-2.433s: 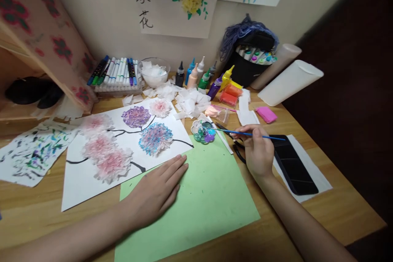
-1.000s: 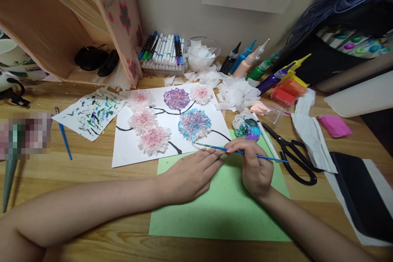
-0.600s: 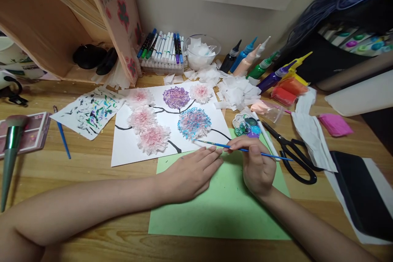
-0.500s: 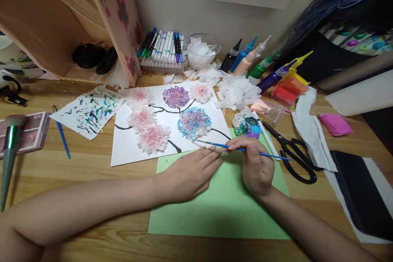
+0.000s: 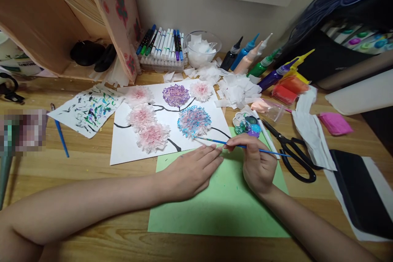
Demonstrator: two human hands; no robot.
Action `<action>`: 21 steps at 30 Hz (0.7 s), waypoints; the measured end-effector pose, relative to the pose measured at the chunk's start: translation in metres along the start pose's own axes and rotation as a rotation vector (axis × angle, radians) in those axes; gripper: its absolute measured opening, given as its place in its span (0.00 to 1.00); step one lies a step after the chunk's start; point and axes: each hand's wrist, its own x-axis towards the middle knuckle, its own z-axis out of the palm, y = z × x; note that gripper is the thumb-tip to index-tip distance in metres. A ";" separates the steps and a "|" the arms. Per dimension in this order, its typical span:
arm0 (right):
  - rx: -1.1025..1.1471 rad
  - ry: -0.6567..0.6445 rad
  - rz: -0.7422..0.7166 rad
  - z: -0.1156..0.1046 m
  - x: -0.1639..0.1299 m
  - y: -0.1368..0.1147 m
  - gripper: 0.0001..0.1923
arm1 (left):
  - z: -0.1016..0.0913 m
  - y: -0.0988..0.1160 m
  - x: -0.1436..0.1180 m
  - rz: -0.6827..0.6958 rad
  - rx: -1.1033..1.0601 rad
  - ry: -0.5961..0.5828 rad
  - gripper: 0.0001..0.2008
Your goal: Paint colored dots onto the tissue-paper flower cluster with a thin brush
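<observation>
My right hand (image 5: 259,163) pinches a thin blue paintbrush (image 5: 242,146), its tip at the lower edge of a paper flower (image 5: 194,122) tinted blue over pink. That flower sits on a white sheet (image 5: 129,147) with several pink-centred paper flowers (image 5: 152,136), a purple one (image 5: 175,95) and black painted stems. Flat and palm down, my left hand (image 5: 190,172) rests on a green sheet (image 5: 221,217), fingers stretched toward the white sheet's lower edge. Just beyond my right hand lies a small palette (image 5: 245,122) with green, blue and purple paint.
Black scissors (image 5: 294,155) and a dark phone-like slab (image 5: 359,192) lie to the right. Paint bottles (image 5: 260,63), white paper scraps (image 5: 236,90), a clear bowl (image 5: 202,51) and markers (image 5: 164,45) line the back. A paint-smeared paper (image 5: 89,110) and another brush (image 5: 61,137) are left.
The brush tip has shifted very slightly up and to the right along the blue flower's lower edge. My left hand stays in place.
</observation>
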 end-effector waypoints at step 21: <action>-0.033 0.076 -0.198 0.001 0.000 0.001 0.19 | -0.002 0.001 0.001 -0.019 -0.012 -0.013 0.22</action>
